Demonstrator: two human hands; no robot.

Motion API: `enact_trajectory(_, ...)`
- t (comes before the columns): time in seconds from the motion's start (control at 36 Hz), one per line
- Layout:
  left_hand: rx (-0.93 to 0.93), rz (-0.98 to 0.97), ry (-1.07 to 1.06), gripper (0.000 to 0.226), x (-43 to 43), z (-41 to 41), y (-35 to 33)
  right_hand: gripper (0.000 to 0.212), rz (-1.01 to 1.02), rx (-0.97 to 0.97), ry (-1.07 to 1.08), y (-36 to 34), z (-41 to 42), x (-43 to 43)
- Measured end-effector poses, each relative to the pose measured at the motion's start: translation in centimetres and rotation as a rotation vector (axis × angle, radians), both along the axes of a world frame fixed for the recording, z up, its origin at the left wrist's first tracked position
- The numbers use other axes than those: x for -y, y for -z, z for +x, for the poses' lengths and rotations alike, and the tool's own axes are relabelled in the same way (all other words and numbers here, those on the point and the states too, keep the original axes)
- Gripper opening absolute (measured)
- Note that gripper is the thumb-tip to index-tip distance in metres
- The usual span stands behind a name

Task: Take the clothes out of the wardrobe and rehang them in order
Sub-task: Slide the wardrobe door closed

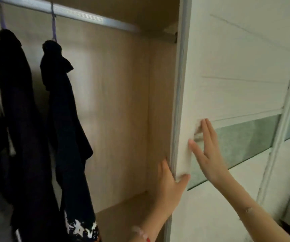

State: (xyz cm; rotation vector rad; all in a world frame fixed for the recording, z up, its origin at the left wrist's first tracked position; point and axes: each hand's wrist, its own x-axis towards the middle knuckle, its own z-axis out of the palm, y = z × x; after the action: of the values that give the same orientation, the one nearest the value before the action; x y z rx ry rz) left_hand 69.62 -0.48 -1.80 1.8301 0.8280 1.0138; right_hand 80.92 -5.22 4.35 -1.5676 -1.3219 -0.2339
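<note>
Dark clothes [65,130] hang left of the door [237,58]: likely soft, light; lift by hanger hooks [54,27]. Left hand [168,182] grips the door edge; right hand [209,154] presses flat, fingers straight.

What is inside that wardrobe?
Dark clothes hang on purple hangers from the rail; beside them shows the wooden back panel. Whatever sits behind the sliding door, which the left hand grips, is hidden.
</note>
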Motion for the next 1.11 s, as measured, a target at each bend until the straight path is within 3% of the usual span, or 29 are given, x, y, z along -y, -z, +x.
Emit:
enact_trajectory(0.14,0.218,-0.132,-0.081,0.072,-1.1,2.1,1.1,0.070,0.068,0.007,-0.071,1.2,0.1,-1.1)
enact_trajectory(0.22,0.231,-0.125,-0.114,0.069,-0.9,2.4,1.7,0.069,0.106,0.041,-0.039,1.6,0.2,-1.6)
enact_trajectory(0.33,0.148,-0.061,-0.361,0.060,0.1,3.2,2.3,0.065,0.153,0.086,0.006,1.8,0.0,-1.9)
enact_trajectory(0.42,0.185,-0.111,-0.450,0.056,0.9,3.4,2.7,0.062,0.147,0.077,-0.004,1.8,-0.5,-2.0)
enact_trajectory(0.64,0.167,-0.088,-0.374,0.054,0.5,2.4,2.5,0.057,0.118,0.050,-0.081,2.0,-2.1,-1.6)
enact_trajectory(0.97,0.122,-0.068,-0.345,0.056,0.9,-2.5,2.3,0.059,0.054,0.164,-0.098,2.5,-5.3,-1.0)
enact_trajectory(1.11,0.182,-0.044,-0.358,0.053,1.1,-6.2,2.3,0.056,0.026,0.241,-0.140,3.2,-8.5,-1.2)
